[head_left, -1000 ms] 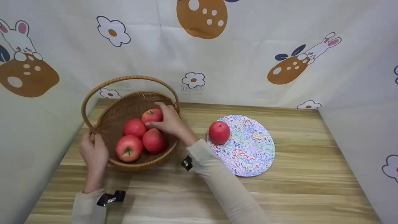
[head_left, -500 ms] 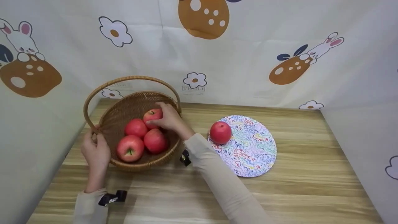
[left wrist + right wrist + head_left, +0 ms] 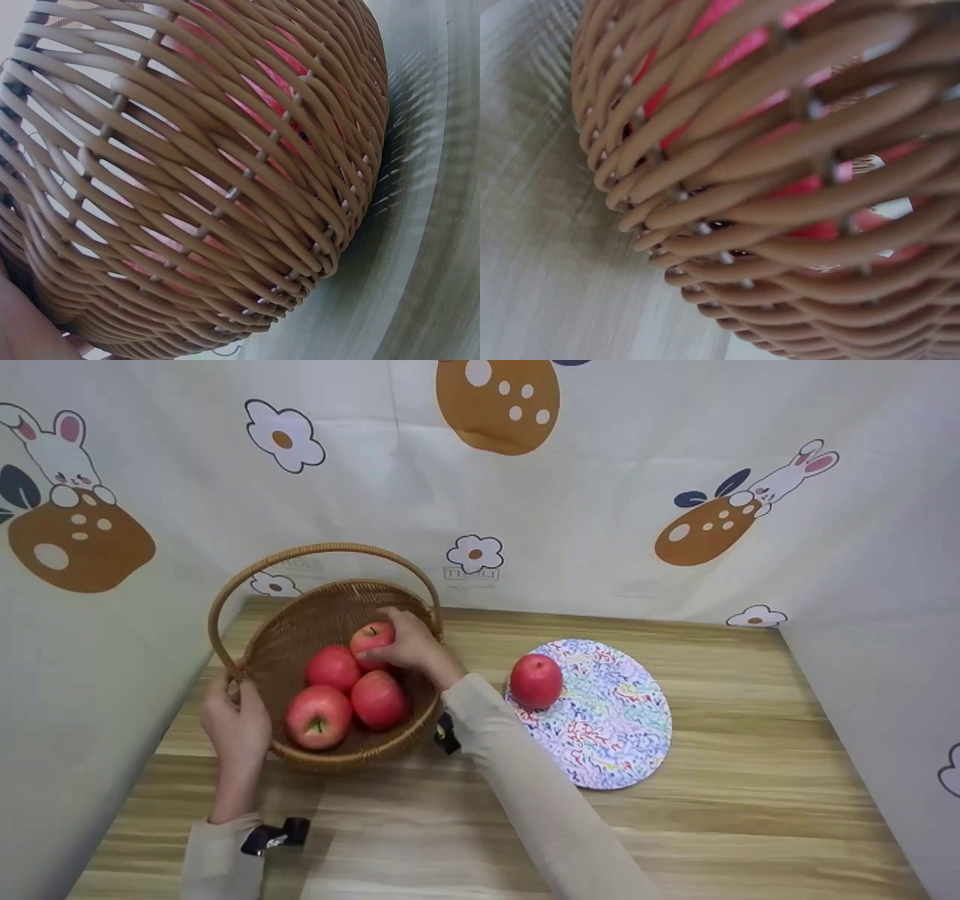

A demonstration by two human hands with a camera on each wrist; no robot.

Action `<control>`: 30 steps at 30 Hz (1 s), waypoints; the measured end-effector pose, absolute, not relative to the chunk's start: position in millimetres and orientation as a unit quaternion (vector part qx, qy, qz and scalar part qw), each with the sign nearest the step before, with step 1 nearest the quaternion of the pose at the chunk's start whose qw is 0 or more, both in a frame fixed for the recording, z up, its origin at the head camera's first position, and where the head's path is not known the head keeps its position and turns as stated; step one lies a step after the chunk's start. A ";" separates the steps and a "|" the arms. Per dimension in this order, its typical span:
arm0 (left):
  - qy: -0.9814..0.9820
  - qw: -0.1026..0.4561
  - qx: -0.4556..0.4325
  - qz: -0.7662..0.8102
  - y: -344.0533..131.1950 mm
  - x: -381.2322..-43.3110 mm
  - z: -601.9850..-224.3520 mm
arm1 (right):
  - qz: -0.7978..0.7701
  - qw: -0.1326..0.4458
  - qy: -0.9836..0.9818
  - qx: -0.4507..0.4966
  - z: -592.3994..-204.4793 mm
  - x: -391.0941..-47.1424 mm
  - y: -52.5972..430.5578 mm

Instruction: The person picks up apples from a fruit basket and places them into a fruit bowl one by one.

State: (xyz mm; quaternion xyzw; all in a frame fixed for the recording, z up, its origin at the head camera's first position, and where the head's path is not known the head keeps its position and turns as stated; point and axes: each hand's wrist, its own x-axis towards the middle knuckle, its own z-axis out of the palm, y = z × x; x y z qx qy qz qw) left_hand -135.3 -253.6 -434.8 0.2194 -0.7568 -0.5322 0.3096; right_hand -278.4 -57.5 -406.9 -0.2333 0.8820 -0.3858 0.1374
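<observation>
A brown wicker basket (image 3: 352, 754) with a tall arched handle holds several red apples. My left hand (image 3: 238, 727) grips its left rim at the foot of the handle; in the left wrist view part of that hand (image 3: 26, 322) shows beside the woven wall. Inside the basket, my right hand (image 3: 412, 641) curls round the apple (image 3: 369, 637) at the back right, thumb on its near side. Three other apples lie around it: one (image 3: 333, 667) to the left, one (image 3: 380, 700) in front, one (image 3: 318, 717) front left. The right wrist view shows only the basket's weave (image 3: 780, 202) and red behind it.
Right of the basket, a round multicoloured patterned mat (image 3: 607, 720) lies on the wooden table (image 3: 750, 810). One red apple (image 3: 536, 681) sits on its left part. A printed white cloth (image 3: 585, 525) walls the back and sides.
The head view has shifted slightly, so everything appears a little further right. Both hands keep their places on the basket and apple; the right forearm has moved slightly closer to the basket.
</observation>
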 end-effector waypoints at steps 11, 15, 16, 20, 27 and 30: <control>-0.758 0.318 0.215 -0.527 -251.5 -136.1 -433.6 | -0.377 0.131 0.886 -0.236 -411.3 -282.1 -58.6; -0.759 0.317 0.213 -0.527 -251.7 -135.5 -433.7 | -0.372 0.125 0.888 -0.239 -413.6 -283.3 -60.1; -0.759 0.317 0.215 -0.527 -251.7 -135.3 -433.8 | -0.372 0.124 0.888 -0.240 -414.3 -283.5 -60.5; -0.755 0.322 0.215 -0.529 -251.4 -135.2 -434.2 | -0.373 0.127 0.888 -0.238 -416.2 -283.9 -61.6; -0.750 0.335 0.211 -0.530 -251.5 -136.3 -435.2 | -0.369 0.139 0.890 -0.230 -417.3 -283.6 -63.6; -0.751 0.339 0.211 -0.526 -252.3 -137.3 -435.7 | -0.365 0.137 0.890 -0.235 -417.1 -284.0 -63.8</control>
